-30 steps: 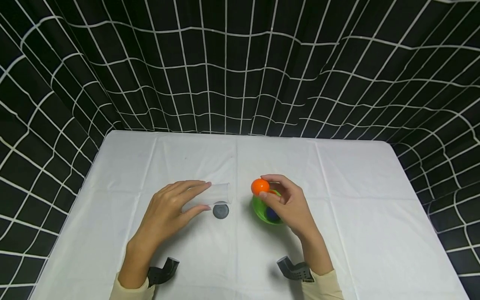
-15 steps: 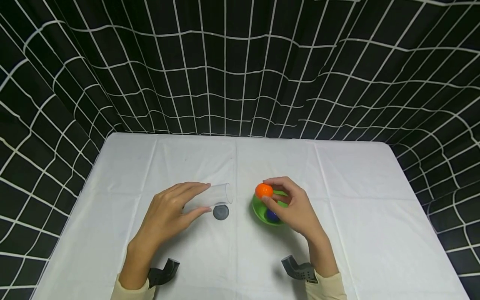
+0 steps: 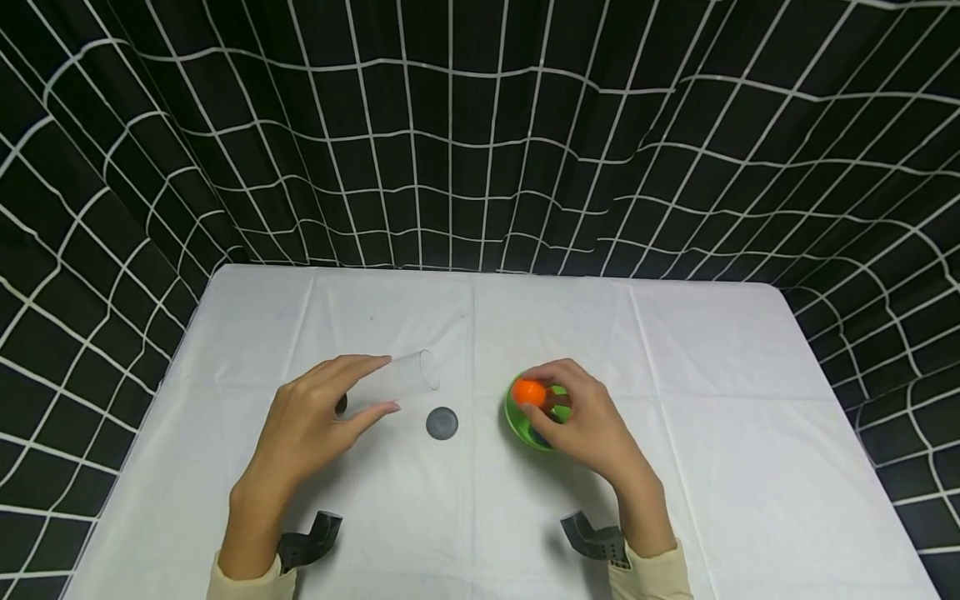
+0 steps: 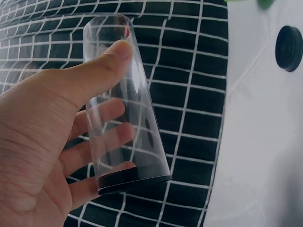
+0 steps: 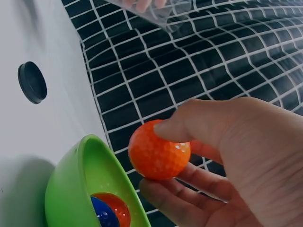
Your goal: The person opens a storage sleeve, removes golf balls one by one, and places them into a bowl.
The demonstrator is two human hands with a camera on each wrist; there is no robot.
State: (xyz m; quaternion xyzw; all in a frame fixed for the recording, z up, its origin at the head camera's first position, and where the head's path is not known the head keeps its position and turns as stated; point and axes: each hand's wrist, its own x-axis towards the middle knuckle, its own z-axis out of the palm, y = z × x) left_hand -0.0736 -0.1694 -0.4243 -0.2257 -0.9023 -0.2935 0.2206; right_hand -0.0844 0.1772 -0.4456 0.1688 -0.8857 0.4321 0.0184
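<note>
My left hand (image 3: 307, 425) grips a clear plastic tube (image 4: 144, 113) by its side, thumb on one face and fingers round the other. A black cap closes the tube's bottom end; its other end is uncovered and points right in the head view. Between thumb and fingers of my right hand (image 3: 588, 412) is an orange dimpled golf ball (image 5: 158, 151), held just above a green bowl (image 5: 66, 189). Inside the bowl lie a blue ball (image 5: 102, 212) and another orange ball (image 5: 122, 208), partly cut off by the frame. A loose dark round cap (image 3: 442, 423) lies on the table between both hands.
A white cloth (image 3: 720, 400) with fold creases covers the table. Black netting-patterned curtain (image 3: 480, 150) with white grid lines stands behind the table and at both sides. Dark wrist mounts (image 3: 311, 542) sit on both wrists.
The left hand has shifted left with the tube, away from the loose cap, and the tube's uncovered end now tilts slightly upward. The right hand has brought the orange ball a little lower, over the bowl.
</note>
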